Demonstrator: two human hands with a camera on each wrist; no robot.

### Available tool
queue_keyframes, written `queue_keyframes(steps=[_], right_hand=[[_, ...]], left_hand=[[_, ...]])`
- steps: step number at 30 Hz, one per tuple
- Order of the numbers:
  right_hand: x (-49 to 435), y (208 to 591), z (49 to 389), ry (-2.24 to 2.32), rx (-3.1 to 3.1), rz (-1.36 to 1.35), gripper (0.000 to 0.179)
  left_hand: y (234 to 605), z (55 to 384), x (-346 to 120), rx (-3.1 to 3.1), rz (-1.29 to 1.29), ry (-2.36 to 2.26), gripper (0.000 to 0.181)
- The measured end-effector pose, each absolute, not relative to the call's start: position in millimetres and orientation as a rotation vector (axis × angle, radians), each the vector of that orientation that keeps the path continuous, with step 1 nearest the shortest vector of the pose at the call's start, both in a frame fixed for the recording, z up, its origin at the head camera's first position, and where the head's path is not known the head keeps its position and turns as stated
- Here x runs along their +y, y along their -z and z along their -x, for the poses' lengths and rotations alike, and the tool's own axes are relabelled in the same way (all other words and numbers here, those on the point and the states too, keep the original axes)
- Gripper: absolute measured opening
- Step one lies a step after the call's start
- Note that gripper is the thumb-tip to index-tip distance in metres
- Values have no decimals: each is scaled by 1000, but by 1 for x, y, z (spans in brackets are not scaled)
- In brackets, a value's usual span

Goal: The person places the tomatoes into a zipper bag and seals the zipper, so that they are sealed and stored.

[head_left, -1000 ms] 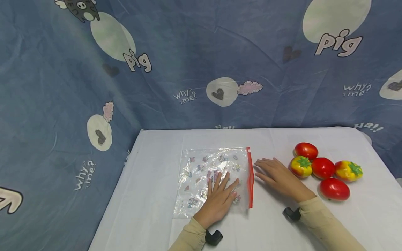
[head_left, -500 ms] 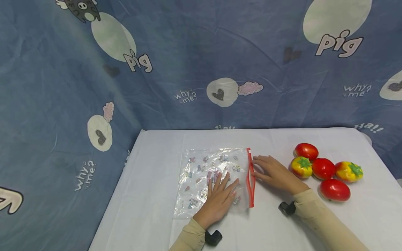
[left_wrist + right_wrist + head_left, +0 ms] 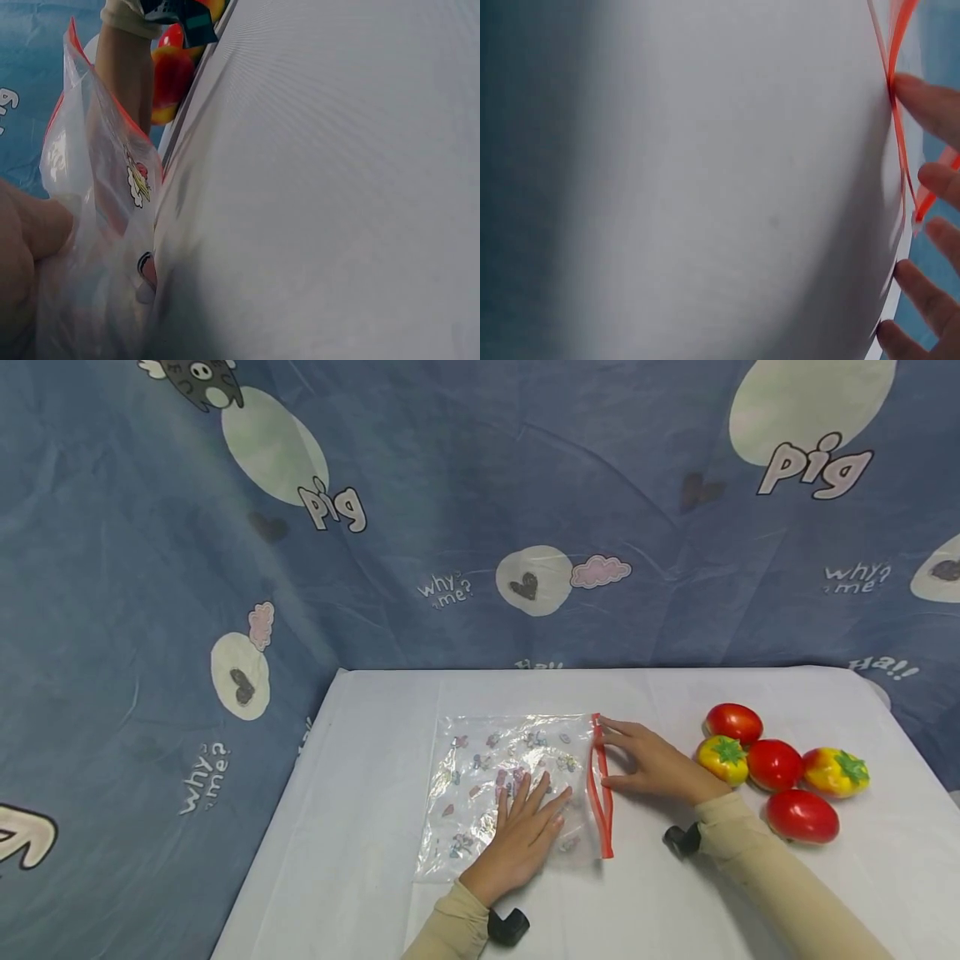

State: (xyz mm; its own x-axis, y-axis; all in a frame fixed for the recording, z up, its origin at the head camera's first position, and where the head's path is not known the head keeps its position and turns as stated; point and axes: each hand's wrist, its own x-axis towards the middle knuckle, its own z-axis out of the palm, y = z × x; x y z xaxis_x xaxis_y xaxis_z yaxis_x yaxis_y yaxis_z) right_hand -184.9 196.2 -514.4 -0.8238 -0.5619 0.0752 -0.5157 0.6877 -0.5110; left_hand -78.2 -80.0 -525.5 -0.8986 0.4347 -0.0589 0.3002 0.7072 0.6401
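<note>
A clear zip bag [image 3: 468, 827] with small printed pictures and a red zip edge [image 3: 607, 822] lies flat on the white table. My left hand [image 3: 519, 839] rests on the bag with its fingers straight and spread. At the red edge is my right hand [image 3: 656, 766], its thumb and fingertips touching the strip. Two red strands of the zip stand apart, making a narrow gap at the mouth. In the right wrist view, the thumb [image 3: 930, 105] meets the red strip [image 3: 900, 142], while the other fingers are spread beyond it. Through the clear plastic, no contents show.
Right of the right hand lie three glossy red oval tomato-like pieces [image 3: 802, 817] and two yellow-red ones with green leafy tops [image 3: 835, 772], grouped closely. A blue printed cloth [image 3: 420, 493] hangs behind and left of the white-covered table [image 3: 337, 827].
My right hand has moved left from beside the bag onto its red edge. The zip edge, straight before, has parted into two strands. My left hand stays in place.
</note>
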Motion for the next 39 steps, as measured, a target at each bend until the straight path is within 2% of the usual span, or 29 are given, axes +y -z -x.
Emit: queue_keyframes(steps=[14, 31, 39], right_hand=[[193, 506, 198, 704, 2794, 838, 71], [187, 506, 206, 620, 2803, 791, 87], [187, 503, 208, 626, 2777, 752, 85]], left_hand=[[524, 78, -81, 2685, -589, -986, 50], [520, 84, -89, 2597, -571, -1099, 59], [525, 86, -93, 2621, -596, -1078, 59]])
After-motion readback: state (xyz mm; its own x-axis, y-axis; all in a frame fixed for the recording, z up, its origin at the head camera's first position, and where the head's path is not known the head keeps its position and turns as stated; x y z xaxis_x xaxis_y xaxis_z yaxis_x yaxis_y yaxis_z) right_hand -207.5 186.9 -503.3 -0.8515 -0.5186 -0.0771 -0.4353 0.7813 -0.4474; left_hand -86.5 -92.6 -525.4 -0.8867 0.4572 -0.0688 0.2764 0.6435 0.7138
